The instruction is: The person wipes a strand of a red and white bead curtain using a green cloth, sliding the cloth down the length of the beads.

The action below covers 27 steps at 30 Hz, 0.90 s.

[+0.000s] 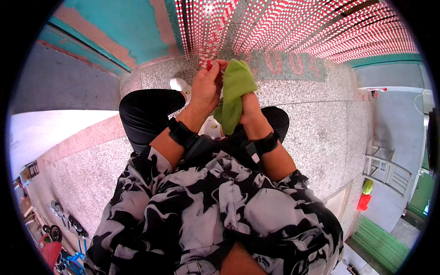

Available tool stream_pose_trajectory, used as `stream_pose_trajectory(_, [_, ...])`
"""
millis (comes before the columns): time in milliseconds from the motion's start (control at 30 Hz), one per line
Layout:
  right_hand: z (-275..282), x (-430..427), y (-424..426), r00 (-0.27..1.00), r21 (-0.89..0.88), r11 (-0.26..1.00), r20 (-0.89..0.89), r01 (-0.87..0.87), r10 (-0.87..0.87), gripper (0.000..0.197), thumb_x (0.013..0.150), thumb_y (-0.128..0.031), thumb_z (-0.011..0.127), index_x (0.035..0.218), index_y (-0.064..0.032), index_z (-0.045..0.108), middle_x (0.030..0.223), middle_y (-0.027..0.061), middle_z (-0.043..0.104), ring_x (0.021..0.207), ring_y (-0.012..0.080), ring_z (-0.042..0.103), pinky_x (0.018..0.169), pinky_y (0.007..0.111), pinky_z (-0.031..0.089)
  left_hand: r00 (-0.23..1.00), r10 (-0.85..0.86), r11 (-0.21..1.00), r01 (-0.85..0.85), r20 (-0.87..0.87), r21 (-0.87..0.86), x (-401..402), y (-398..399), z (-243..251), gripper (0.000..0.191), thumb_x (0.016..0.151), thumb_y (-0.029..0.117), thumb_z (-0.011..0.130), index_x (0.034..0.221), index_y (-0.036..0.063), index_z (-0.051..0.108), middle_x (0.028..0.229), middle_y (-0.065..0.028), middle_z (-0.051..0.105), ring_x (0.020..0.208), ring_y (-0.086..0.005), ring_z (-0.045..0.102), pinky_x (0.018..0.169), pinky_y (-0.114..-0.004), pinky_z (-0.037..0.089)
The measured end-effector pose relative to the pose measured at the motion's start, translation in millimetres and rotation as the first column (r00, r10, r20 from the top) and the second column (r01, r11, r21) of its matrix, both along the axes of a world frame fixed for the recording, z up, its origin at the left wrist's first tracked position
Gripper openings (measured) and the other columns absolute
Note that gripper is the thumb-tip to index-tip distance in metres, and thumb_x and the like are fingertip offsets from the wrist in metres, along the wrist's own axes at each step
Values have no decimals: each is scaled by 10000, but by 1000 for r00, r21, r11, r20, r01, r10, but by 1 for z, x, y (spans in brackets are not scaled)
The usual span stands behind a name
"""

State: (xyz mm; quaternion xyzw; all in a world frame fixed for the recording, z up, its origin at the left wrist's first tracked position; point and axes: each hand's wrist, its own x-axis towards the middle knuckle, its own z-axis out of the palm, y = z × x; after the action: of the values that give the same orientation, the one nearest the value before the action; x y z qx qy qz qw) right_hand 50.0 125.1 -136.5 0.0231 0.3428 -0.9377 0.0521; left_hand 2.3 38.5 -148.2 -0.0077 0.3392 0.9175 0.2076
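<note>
A bead curtain [275, 24] of red and white strands hangs before me. My left hand [205, 86] pinches the lower end of a gathered bundle of these strands [209, 51] between thumb and fingers. Right beside it, my right hand [250, 103] holds a green cloth [237, 80], which covers most of its fingers. The cloth's upper part lies against the strand ends by my left hand, and its loose end droops towards my lap. Whether beads are wrapped inside the cloth is hidden.
A teal door panel with peeling paint [130, 31] stands at the left. Painted digits mark the speckled floor [316, 127] under the curtain. To the right are a metal rack [388, 172], a watermelon [367, 186] and a green bead curtain [380, 240]. A red ride-on toy [50, 249] is lower left.
</note>
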Motion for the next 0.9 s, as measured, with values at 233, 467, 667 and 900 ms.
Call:
stream_pose_trajectory(233, [-16,15,-2,982,68,997,182,34,-46,302,809,-262,395,1048,-78,403,973,39,493,832,146,501,704,280,428,995,87,993,-83,-56,80,-12,-6,10,243,840,184,326,879,-16,460,876,-106,530,810,-157,510,736,-255,400])
stream_pose_trajectory(467, [-10,11,1,961,-55,998,276,-10,25,307,804,-268,405,1051,-85,407,953,37,498,823,140,504,685,293,438,984,132,988,-119,-121,102,-19,-10,11,244,839,186,325,885,-25,438,885,-125,521,848,-195,502,777,-282,398])
stream_pose_trajectory(667, [-16,16,3,938,57,998,345,12,-31,272,794,-280,417,987,-90,445,887,47,519,759,162,523,642,298,444,980,190,970,-178,-54,167,-27,-15,13,231,834,190,339,882,-20,424,940,-147,492,891,-213,485,817,-319,382])
stream_pose_trajectory(900, [-14,20,2,954,-25,999,299,20,-12,293,794,-286,417,1002,-81,436,897,55,518,751,164,524,630,299,446,968,236,964,-223,-80,148,-34,-20,13,210,834,173,339,897,-10,421,959,-149,487,906,-226,478,827,-338,369])
